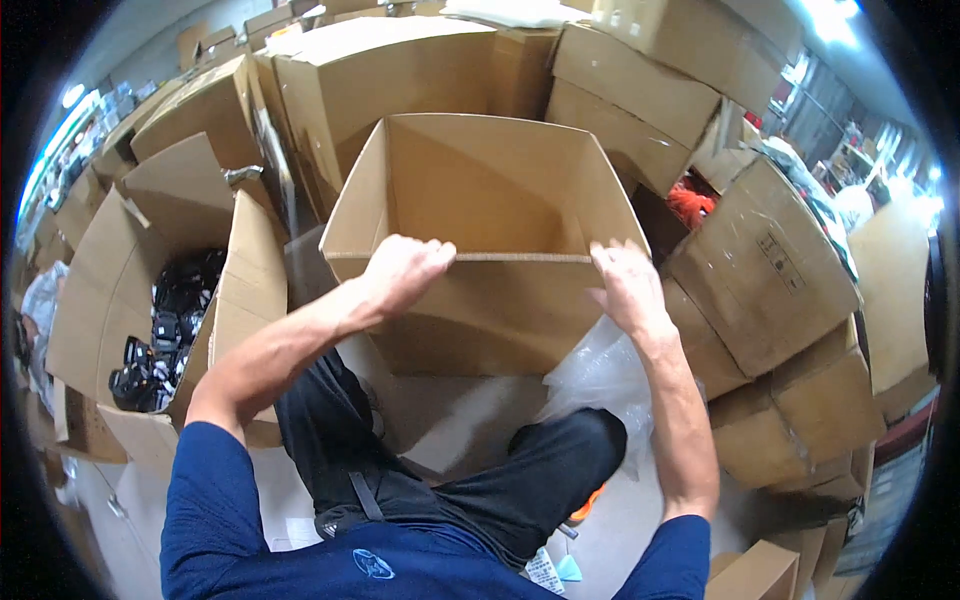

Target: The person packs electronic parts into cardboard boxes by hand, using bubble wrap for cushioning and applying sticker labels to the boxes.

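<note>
An open-topped cardboard box [470,315] stands upright in front of my legs, and its inside looks bare. My left hand [408,268] is closed over the near rim, left of the middle. Close to the rim's right end, my right hand [630,285] grips the same edge with curled fingers. Crumpled clear plastic [600,372] lies against the box's right front, below my right hand and partly behind my forearm. Whether that hand touches the plastic I cannot tell.
To the left, an open carton [250,265] holds black items [165,345] of a kind I cannot make out. Large cartons [400,85] stand behind the box. Stacked cartons [760,270] lean at the right, with red material [690,203] among them. Something orange [586,507] lies beside my knee.
</note>
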Available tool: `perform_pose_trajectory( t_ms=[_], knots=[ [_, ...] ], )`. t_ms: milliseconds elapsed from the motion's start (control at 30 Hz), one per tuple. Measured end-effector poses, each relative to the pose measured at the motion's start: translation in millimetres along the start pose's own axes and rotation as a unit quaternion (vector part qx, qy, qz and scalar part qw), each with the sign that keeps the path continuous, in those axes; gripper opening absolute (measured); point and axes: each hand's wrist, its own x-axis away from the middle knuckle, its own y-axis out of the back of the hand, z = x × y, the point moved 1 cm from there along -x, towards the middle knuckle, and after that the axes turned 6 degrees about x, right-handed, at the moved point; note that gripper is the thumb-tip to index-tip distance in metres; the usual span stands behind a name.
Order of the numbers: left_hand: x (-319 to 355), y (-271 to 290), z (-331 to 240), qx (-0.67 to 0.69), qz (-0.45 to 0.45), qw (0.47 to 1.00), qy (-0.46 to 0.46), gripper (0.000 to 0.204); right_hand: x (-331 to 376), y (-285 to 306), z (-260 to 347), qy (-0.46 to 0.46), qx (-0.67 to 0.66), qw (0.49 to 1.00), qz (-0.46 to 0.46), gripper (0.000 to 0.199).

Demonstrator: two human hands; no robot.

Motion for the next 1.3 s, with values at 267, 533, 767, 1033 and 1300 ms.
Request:
perform_pose_trajectory(
  t_ms=[267,533,767,1033,1300],
  knots=[
    [169,-72,-141,0.19,0.098,0.975,0.061,0.06,137,-43,60,0.239,-0.127,0.878,0.394,0.039],
    [76,-157,0,0.295,0.264,0.895,0.202,0.072,-4,-139,89,0.191,-0.176,0.944,0.201,0.067],
    [86,-182,-27,0.219,0.193,0.933,0.212,0.026,-5,-217,121,0.158,-0.231,0.889,0.363,0.025],
    [150,-25,7,-0.03,0.099,0.922,0.372,0.099,84,-196,70,0.198,-0.257,0.881,0.345,0.029],
    [160,-180,72,0.344,0.019,0.742,0.575,0.059,37,-211,74,0.198,-0.309,0.876,0.313,0.015]
  ],
)
